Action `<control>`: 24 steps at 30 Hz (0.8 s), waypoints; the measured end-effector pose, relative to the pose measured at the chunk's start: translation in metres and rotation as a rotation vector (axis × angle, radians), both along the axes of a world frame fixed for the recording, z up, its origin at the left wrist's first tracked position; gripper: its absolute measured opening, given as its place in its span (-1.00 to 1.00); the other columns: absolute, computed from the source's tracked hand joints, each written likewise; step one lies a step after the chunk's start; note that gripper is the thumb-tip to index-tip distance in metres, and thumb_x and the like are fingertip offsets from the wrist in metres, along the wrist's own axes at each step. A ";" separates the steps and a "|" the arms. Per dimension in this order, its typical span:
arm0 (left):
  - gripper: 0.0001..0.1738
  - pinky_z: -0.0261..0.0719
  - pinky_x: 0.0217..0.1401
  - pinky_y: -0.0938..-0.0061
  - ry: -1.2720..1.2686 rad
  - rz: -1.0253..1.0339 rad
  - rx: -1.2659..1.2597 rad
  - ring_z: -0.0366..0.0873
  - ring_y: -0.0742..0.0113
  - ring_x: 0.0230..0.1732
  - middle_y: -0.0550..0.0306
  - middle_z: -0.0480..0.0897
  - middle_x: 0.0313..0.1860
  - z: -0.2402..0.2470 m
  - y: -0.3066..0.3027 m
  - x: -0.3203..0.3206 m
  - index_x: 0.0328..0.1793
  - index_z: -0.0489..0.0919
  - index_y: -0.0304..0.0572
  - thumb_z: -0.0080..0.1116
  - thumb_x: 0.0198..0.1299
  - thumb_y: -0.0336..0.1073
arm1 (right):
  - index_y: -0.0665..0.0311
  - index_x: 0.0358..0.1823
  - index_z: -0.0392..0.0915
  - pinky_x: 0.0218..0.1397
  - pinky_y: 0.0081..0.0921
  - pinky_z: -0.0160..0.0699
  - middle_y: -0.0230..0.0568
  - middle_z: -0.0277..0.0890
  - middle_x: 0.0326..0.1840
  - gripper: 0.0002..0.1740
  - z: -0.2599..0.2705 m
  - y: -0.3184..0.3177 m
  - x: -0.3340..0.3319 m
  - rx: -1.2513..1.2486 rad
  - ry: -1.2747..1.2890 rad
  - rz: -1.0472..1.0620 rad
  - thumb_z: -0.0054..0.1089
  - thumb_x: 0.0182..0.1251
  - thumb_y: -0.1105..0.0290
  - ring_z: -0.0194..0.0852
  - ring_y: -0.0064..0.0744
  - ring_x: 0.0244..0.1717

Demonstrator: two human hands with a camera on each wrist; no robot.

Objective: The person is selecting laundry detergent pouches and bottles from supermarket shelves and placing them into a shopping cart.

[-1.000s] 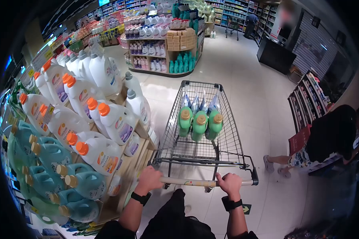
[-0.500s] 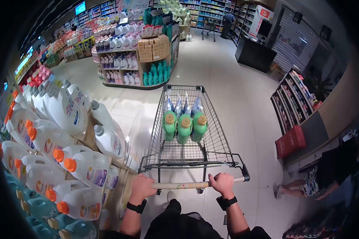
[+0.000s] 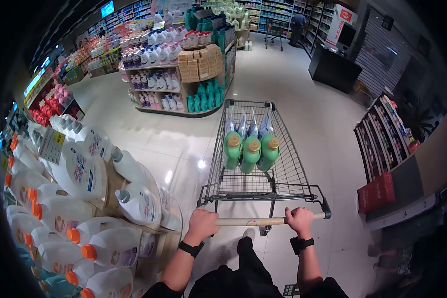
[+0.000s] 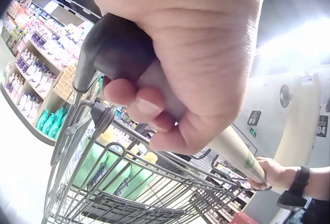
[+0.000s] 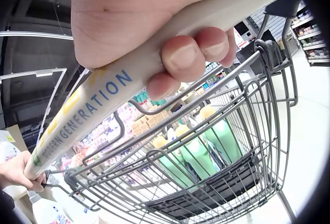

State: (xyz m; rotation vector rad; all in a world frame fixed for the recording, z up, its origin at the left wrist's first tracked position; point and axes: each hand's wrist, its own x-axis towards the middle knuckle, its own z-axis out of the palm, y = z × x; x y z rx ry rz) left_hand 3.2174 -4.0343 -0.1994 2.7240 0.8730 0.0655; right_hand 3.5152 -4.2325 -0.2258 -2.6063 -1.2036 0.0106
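A wire shopping cart [image 3: 294,158] stands in front of me, its beige handle bar [image 3: 253,221] running between my hands. My left hand [image 3: 202,224] grips the bar at its left end; in the left wrist view its fingers curl around beside the black end cap [image 4: 121,49]. Near the right end my right hand [image 3: 299,220] holds the same bar, and the right wrist view shows fingertips [image 5: 183,56] wrapped under it. Three green bottles [image 3: 251,155] with gold caps stand in the basket. Behind them are several blue-and-white packs [image 3: 254,125].
A shelf of large white jugs [image 3: 79,171], some orange-capped, runs close along the left. Ahead is a rounded display island [image 3: 196,113]. On the right stand a low rack [image 3: 387,134], a red box [image 3: 376,192] and a black counter [image 3: 333,69]. A person [image 3: 298,29] is far ahead.
The jug shelf slides backward past my left side as the cart rolls forward. The person near the right has passed toward the lower edge. Both hands keep their hold on the bar.
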 end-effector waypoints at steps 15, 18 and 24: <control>-0.86 0.59 -0.15 0.29 -0.072 0.085 0.086 0.58 -0.01 -0.51 0.07 0.57 -0.71 -0.008 0.120 0.166 -0.63 0.66 0.02 0.27 -0.25 -0.15 | 0.13 -0.76 0.67 -0.52 -0.26 0.44 -0.17 0.40 -0.85 -0.51 0.006 0.128 0.166 0.087 -0.010 0.112 0.17 0.20 0.00 0.42 -0.03 -0.73; -0.87 0.58 -0.12 0.28 -0.011 0.090 0.057 0.59 -0.01 -0.42 0.06 0.61 -0.65 -0.010 0.148 0.198 -0.59 0.67 0.02 0.28 -0.26 -0.16 | 0.09 -0.77 0.68 -0.49 -0.26 0.45 -0.21 0.40 -0.86 -0.52 -0.007 0.151 0.199 0.084 -0.038 0.106 0.14 0.23 0.01 0.43 -0.07 -0.73; -0.87 0.57 -0.07 0.27 0.035 0.103 -0.020 0.62 0.01 -0.37 0.06 0.64 -0.61 -0.006 0.191 0.260 -0.55 0.70 0.02 0.27 -0.27 -0.19 | 0.05 -0.78 0.68 -0.47 -0.28 0.45 -0.24 0.38 -0.88 -0.52 -0.012 0.198 0.268 0.108 -0.050 0.119 0.12 0.25 0.04 0.42 -0.09 -0.75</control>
